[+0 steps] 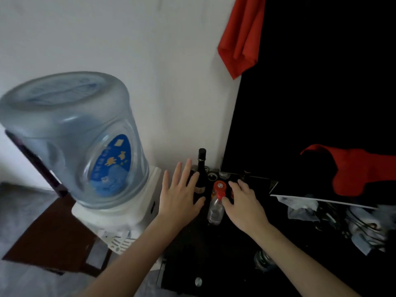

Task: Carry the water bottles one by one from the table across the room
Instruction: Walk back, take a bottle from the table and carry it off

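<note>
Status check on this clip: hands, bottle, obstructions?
Left hand open, right hand open, nothing gripped. Clear red-capped bottle stands between them. Dark glass bottle crowds close behind.

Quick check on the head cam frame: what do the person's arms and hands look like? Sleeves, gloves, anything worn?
Both forearms are bare as far as the frame shows: no sleeves in view. The left hand and right hand wear no gloves. No rings, watch or wristband can be seen on either wrist or on the fingers, though the picture is slightly blurred. No markings, straps or cables on the arms.

The black table (214,254) bears a clear water bottle (215,210), a dark bottle (201,172) and crumpled clutter (334,221).
</note>
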Tool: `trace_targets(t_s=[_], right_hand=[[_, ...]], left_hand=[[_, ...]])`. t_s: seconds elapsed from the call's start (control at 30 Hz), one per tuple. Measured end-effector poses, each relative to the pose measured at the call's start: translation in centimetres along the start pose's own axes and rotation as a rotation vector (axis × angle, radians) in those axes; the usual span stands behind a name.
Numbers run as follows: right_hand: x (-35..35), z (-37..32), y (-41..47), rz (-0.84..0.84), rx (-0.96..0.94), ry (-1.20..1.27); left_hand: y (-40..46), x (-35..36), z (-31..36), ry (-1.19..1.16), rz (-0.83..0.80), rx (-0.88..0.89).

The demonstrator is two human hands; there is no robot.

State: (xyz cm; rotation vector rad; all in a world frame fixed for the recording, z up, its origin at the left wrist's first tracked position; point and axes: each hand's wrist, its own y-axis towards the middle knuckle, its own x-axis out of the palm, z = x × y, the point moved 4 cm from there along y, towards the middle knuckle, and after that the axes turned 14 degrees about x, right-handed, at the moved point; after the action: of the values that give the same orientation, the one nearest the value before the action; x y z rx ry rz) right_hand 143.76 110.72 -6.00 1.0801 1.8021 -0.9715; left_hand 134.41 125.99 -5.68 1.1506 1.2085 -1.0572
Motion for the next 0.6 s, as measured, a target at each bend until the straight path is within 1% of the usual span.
trace_targets(t_s=[0.07, 0.17, 0.3, 0.37, 0.47, 0.6], right_hand=[[-0.8, -0.1, -1.9, 0.025, -0.058, -0.016], [-1.1, 0.5, -5.2, 0.029, -0.136, -0.04], [-0.7, 1.3, -9.3, 0.034, -0.238, -0.098], [-0.3, 1.3, -11.2, 0.011, -0.281, -0.116], [0.2, 0.0, -13.7, -0.02, -0.388, -0.171], [0.9, -3.7, -17.5, -0.077, -0.524, -0.208]], left_hand=[[-1.9, -0.9, 1.0, 0.039, 0.051, -0.03], [-5.2, -1.7, 2.9, 0.06, 0.062, -0.081], [-10.2, -2.9, 5.1, 0.034, 0.024, -0.176], [-13.0, -3.6, 5.8, 0.028, -0.003, -0.223], [-17.2, -4.5, 5.7, 0.022, -0.043, -0.313], [-23.5, -5.7, 4.2, 0.022, -0.037, -0.471]])
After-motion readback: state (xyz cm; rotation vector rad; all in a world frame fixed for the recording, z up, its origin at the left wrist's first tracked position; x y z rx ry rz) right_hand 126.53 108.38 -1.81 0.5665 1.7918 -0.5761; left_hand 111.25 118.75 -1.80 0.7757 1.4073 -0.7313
